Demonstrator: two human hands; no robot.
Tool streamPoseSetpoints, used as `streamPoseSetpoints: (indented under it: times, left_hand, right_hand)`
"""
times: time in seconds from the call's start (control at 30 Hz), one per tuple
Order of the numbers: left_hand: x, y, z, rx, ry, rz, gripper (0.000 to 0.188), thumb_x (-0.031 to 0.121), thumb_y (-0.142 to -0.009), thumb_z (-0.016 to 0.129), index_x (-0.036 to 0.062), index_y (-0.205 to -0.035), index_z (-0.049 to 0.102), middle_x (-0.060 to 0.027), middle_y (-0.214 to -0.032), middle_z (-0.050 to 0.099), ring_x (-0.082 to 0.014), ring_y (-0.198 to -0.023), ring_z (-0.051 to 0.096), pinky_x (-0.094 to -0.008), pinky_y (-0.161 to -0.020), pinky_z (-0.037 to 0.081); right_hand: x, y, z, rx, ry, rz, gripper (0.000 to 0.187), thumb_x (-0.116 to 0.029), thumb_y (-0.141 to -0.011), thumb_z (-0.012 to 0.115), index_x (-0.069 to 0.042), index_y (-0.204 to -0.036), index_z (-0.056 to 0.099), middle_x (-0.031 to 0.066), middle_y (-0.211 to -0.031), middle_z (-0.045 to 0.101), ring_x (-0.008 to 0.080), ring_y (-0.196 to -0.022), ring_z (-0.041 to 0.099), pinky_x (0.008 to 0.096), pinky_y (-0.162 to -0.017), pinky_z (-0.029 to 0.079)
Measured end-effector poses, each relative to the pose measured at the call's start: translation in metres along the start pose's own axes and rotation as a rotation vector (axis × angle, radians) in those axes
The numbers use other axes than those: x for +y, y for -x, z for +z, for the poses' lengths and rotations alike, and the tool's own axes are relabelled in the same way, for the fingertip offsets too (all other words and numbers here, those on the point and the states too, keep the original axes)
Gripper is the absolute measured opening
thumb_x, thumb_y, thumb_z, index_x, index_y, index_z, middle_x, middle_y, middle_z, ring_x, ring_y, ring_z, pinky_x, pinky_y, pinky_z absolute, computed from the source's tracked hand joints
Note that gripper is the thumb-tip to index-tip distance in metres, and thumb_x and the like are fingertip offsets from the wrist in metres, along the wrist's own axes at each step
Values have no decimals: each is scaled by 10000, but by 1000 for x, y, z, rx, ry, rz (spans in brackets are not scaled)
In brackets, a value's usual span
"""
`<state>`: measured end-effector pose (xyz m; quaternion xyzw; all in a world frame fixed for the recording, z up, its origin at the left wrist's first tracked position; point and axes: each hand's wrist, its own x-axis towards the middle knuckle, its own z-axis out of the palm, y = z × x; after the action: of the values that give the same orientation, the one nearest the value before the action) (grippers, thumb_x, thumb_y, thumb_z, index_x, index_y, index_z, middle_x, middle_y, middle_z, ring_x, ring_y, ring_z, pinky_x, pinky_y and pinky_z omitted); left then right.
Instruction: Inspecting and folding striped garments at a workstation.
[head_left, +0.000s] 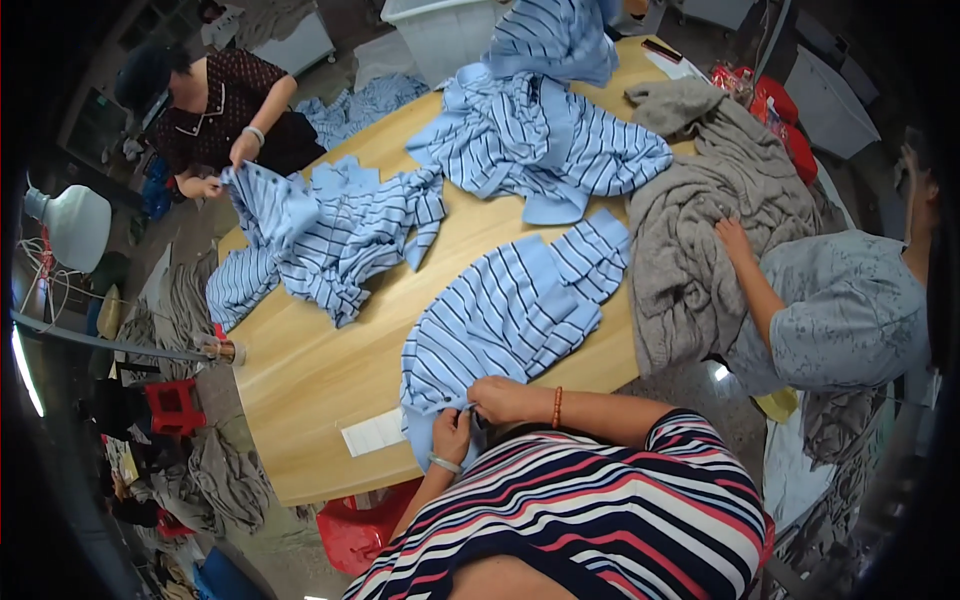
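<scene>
A light-blue knit garment with dark and white stripes (pixel 500 310) is spread across the near part of the table, its bottom end at my body. My left hand (pixel 450 437), with a pale bangle at the wrist, pinches this garment's near edge, where small dark buttons show. Close beside it, my right hand (pixel 498 400), wearing a beaded bracelet, is closed on the same edge, the fingertips of both hands almost meeting. A white paper sheet (pixel 374 434) lies just left of the garment.
Across the table (pixel 310 400), a person (pixel 225 120) holds another striped garment (pixel 340 230). More striped garments (pixel 540 130) are heaped at the far side. On the right, another person's hand (pixel 735 240) rests on grey-brown knitwear (pixel 690 270). A red stool (pixel 350 530) stands below the near edge.
</scene>
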<state>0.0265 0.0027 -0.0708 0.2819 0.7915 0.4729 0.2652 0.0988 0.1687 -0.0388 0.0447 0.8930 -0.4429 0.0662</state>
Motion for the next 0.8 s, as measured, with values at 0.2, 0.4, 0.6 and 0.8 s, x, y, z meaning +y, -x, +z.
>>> streamPoseSetpoints:
  times: [0.2,0.4,0.6,0.8]
  left_hand:
    - [6,-4,-6,-66,69,-39,250,133,-848,552,4,-648,479,-34,-537,431,-95,-516,362,-296,-455,301]
    - [5,-8,-6,-75,-12,-5,206,121,-817,559,18,-661,473,-87,-543,439,-152,-488,402,-321,-459,325]
    - [6,-9,-3,145,-504,193,57,56,-685,529,32,-696,479,-165,-660,526,-389,-615,502,-381,-513,376]
    - [-1,12,-23,-23,118,-120,154,35,-708,480,3,-832,566,-100,-701,570,-197,-632,547,-288,-608,437]
  right_hand:
    - [8,-7,3,7,-48,-25,126,-65,-712,555,14,-759,641,228,-761,610,396,-781,594,446,-686,470]
    - [12,-10,1,39,-131,-92,105,-80,-698,582,14,-720,623,205,-705,608,370,-708,599,411,-632,478]
    - [-4,-15,-8,10,-281,-100,159,-154,-712,623,2,-691,600,169,-661,607,320,-652,604,379,-587,466]
    - [0,-19,-20,49,-305,-88,196,-180,-740,672,-4,-723,589,152,-664,607,286,-610,594,347,-566,457]
